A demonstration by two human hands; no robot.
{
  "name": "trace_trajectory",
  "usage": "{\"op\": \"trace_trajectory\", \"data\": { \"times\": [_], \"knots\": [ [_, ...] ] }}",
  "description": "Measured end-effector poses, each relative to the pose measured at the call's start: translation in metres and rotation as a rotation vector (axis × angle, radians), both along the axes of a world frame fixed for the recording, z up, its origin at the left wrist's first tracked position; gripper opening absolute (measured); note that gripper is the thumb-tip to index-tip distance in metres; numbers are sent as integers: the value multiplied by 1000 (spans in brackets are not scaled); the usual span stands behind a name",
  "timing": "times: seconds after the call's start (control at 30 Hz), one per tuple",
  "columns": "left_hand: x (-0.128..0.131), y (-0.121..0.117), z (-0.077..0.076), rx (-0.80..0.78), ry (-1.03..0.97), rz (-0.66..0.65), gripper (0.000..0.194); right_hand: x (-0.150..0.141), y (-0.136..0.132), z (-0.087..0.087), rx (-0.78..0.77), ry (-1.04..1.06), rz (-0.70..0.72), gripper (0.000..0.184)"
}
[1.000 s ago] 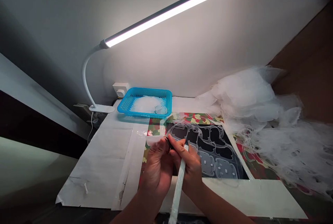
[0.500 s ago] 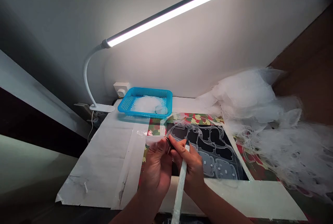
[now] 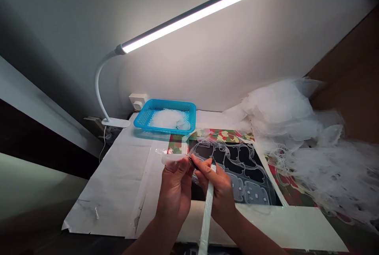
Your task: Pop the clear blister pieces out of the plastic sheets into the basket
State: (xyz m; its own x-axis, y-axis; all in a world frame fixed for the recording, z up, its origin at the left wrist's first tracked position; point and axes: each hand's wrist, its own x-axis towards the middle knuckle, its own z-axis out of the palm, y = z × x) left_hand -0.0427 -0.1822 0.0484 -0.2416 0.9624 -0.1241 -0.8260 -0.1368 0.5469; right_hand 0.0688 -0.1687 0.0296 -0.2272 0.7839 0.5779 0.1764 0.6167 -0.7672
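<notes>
My left hand point(image 3: 175, 188) is closed, pinching a thin translucent white piece point(image 3: 170, 159) between thumb and fingers, with part of it sticking out to the left. Close against it, my right hand point(image 3: 219, 188) is closed around a tool with a long white-wrapped handle point(image 3: 208, 207), which slants down toward me. A dark tip point(image 3: 193, 163) shows at the right fingertips, touching or almost touching the piece; the fingers hide its exact shape. Beneath both hands lies a clear moulded sheet point(image 3: 256, 192) with cut-out openings, on a black surface point(image 3: 220, 155).
A blue basket point(image 3: 139, 124) with white translucent pieces stands at the back. To the right rises a heap of translucent sheets and scraps point(image 3: 296, 117). A lit lamp point(image 3: 204, 12) spans overhead from its base point(image 3: 116, 123) at left. White paper point(image 3: 112, 184) covers the left side.
My left hand has shifted slightly left, and the translucent piece has turned a little, with more of it showing. My right hand keeps its grip on the tool, moving slightly.
</notes>
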Motion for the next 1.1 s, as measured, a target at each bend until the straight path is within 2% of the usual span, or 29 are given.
{"op": "trace_trajectory", "data": {
  "times": [0.33,0.47,0.67,1.1],
  "knots": [
    [-4,2,2,27,154,80,10,7,0,5,-74,-59,1,37],
    [-4,2,1,20,209,106,9,12,6,10,-169,-66,-7,33],
    [-5,1,2,-18,238,138,10,19,8,9,-271,-57,21,34],
    [0,0,1,10,167,139,14,8,-3,3,-192,-30,-17,33]
  ]
}}
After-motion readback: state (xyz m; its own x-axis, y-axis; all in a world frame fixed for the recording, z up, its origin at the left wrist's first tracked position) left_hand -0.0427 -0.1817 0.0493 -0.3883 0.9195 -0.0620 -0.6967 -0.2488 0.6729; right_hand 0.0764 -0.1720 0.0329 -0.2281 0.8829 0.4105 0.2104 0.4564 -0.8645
